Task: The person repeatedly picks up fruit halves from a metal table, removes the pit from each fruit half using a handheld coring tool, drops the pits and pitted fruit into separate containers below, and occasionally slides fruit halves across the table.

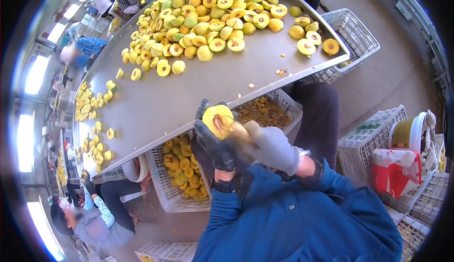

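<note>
My left hand (215,143), in a dark glove, is closed around a yellow peach half (218,120), its cut face turned up with the brown pit cavity showing. In my right hand (276,148), gloved in grey, is a pitting tool with a light wooden handle (242,133). Its tip meets the peach at the cavity; the blade is blurred and partly hidden. Both hands are just off the near edge of the metal table (189,89). A large heap of halved peaches (203,20) covers the table's far side.
Below the edge stand a crate of peach halves (182,172) and a crate of brown scraps (265,110). Another crate (350,35) sits beyond the table's right end. Stacked crates (371,139) and a white bucket (409,132) are at right. A co-worker (101,219) sits at lower left.
</note>
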{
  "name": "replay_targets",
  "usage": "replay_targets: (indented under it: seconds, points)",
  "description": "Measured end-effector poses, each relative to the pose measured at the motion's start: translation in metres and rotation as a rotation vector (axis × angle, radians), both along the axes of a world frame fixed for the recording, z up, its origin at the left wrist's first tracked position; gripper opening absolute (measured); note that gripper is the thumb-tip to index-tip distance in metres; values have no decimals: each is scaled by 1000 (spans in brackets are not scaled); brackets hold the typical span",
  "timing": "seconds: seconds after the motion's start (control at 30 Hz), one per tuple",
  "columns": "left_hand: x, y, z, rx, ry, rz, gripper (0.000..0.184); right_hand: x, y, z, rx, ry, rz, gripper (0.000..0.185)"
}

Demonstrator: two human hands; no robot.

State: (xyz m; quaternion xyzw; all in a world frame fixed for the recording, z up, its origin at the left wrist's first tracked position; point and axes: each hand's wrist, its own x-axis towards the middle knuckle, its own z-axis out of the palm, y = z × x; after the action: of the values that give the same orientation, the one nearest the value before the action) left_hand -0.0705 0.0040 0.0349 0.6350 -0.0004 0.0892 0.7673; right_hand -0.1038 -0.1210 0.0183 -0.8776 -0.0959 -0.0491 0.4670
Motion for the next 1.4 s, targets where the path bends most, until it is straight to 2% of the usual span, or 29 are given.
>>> replay_targets:
  seconds: [0.07, 0.27, 0.37, 0.47, 0.57, 0.67, 0.77, 0.8, 0.9, 1.0, 1.03, 1.1, 1.17, 1.2, 1.3, 1.33, 1.4]
  points:
    - [-3, 1, 0, 166, -34, 42, 60, -1, 2, 1, 21, -5, 7, 29]
    - [-4, 3, -12, 180, -171, 94, 54, -6, -2, 7, -4, 18, 47, 29]
    - [-6, 5, -12, 433, -197, 118, 50, -5, -4, 13, -82, 102, 61, 28]
    - [-9, 1, 0, 567, -171, 145, 46, -2, -3, 3, -62, 129, 75, 26]
    - [-7, 1, -5, 621, -170, 181, 45, 2, -3, -8, 64, 188, 121, 26]
    - [-3, -2, -13, 551, -179, 221, 48, 2, -6, 2, 46, 266, 125, 25]
    - [-3, -10, -8, 566, -236, 256, 49, 3, 4, -18, 459, 188, 167, 21]
    - [-1, -10, -9, 556, -253, 249, 49, 1, 1, -16, 452, 286, 170, 19]
    - [0, -8, -10, 567, -285, 228, 47, 5, -3, -7, 97, 260, 120, 19]
    - [3, -9, -12, 573, -319, 242, 44, 5, -5, -18, 328, 257, 194, 17]
    - [4, -8, -13, 597, -346, 215, 44, 5, -5, -24, 416, 246, 221, 17]
    - [5, -4, -14, 649, -397, 162, 43, 6, -18, -8, 282, 342, 226, 16]
    - [5, -1, -12, 620, -324, 78, 46, 6, -22, -6, 146, 374, 222, 16]
    - [5, -1, -10, 603, -292, 39, 48, 5, -21, -7, 197, 364, 242, 19]
    - [5, -3, -10, 507, -295, -57, 49, -3, -20, -13, 661, 741, 334, 23]
    - [8, -2, -10, 513, -312, -115, 51, -5, -22, -12, 538, 592, 317, 24]
    - [12, 5, -10, 534, -340, -236, 54, -9, -27, -10, 587, 659, 327, 23]
